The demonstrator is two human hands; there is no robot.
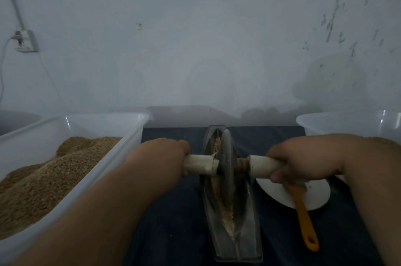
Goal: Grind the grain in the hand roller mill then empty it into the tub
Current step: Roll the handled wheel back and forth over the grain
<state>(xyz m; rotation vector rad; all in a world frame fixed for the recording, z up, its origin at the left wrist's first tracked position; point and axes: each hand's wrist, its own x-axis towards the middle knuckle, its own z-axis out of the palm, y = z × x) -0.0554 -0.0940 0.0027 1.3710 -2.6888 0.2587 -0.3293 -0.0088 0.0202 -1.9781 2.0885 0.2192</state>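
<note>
Gripping the wrapped handles (pixel 201 165), left hand (pixel 165 155) and right hand (pixel 303 159) sit either side of the wheel (pixel 226 157), equally close. The trough (pixel 249 222) runs near-to-far between them on the bench (pixel 173 211), so rolling goes along that line. Inside, the grain (pixel 225 207) looks part-crushed, though it's hard to tell in this dimness.

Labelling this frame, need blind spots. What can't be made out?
Head view only:
- right tub: contents mostly hidden by its wall and the right forearm; cut by the right edge.
- brush: head hidden under the right hand.
- grain in the mill trough: dim, blurred; fineness unreadable, partly behind the wheel.
- left tub: cut by the left edge.
</note>
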